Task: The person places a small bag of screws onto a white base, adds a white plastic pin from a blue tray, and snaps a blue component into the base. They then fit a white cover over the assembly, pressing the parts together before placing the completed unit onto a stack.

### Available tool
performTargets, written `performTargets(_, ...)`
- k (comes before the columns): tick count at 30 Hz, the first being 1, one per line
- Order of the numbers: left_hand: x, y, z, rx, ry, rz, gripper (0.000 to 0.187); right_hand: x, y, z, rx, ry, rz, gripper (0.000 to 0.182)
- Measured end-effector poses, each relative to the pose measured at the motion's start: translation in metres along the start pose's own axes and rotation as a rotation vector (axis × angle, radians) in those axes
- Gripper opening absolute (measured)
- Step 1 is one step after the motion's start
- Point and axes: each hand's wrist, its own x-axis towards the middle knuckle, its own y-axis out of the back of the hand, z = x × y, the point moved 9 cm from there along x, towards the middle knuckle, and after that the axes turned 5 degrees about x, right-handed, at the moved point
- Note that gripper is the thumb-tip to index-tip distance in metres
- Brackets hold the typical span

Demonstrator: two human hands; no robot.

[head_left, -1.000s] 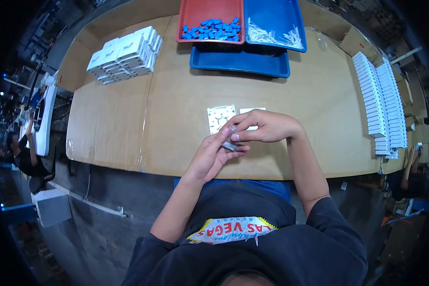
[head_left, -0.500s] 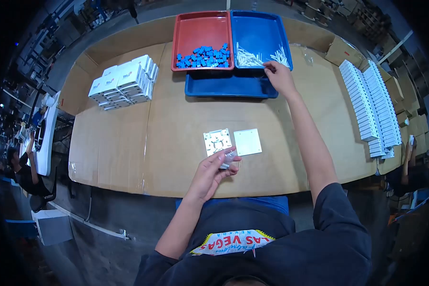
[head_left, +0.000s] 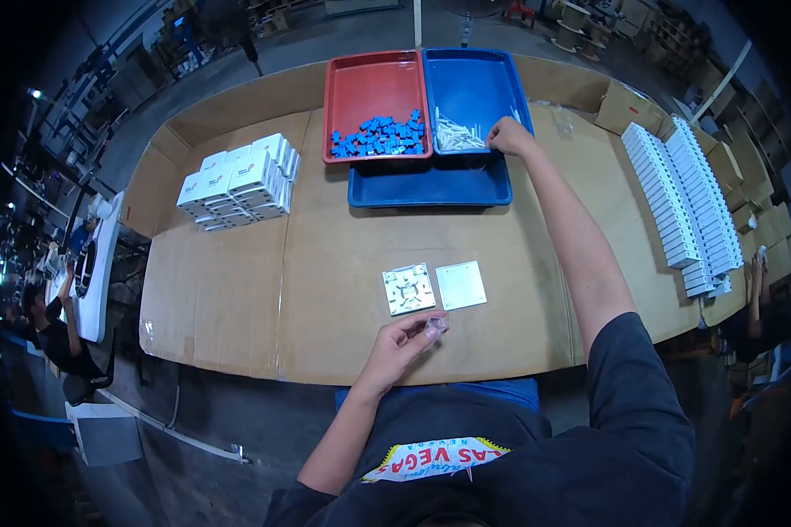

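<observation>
My left hand (head_left: 402, 351) is closed on a small clear plastic bag (head_left: 437, 326), just in front of an open white plastic box (head_left: 409, 290) with moulded fittings inside. Beside that box lies a flat white square cover (head_left: 460, 285). My right hand (head_left: 511, 138) reaches to the right front part of the blue tray (head_left: 470, 75), fingers pinched together by the thin white sticks (head_left: 455, 134). Whatever is between those fingertips is too small to make out.
A red tray (head_left: 376, 79) holds many small blue clips (head_left: 380, 139). Under both trays sits another blue tray (head_left: 431, 189). White boxes (head_left: 242, 180) are stacked at left, and long rows of white boxes (head_left: 681, 206) stand at right. Cardboard walls (head_left: 237, 97) edge the table.
The view has tilted, so the table appears lower. My left hand's fingers have drawn closer together around the bag. My right hand remains at the blue tray, its fingers now near the front edge.
</observation>
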Motion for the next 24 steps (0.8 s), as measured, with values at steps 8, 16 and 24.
performTargets(8, -0.001, -0.011, 0.001, -0.072, 0.043, -0.103, 0.041, -0.007, 0.006, -0.017, -0.203, -0.087, -0.074, 0.024)
performTargets(16, -0.005, -0.008, 0.000, -0.151, 0.053, -0.093, 0.043, 0.004, 0.003, -0.008, -0.059, 0.100, -0.026, 0.018)
performTargets(24, -0.004, 0.006, -0.018, -0.402, 0.105, -0.080, 0.041, -0.065, 0.040, -0.056, 1.069, 0.076, 0.010, 0.012)
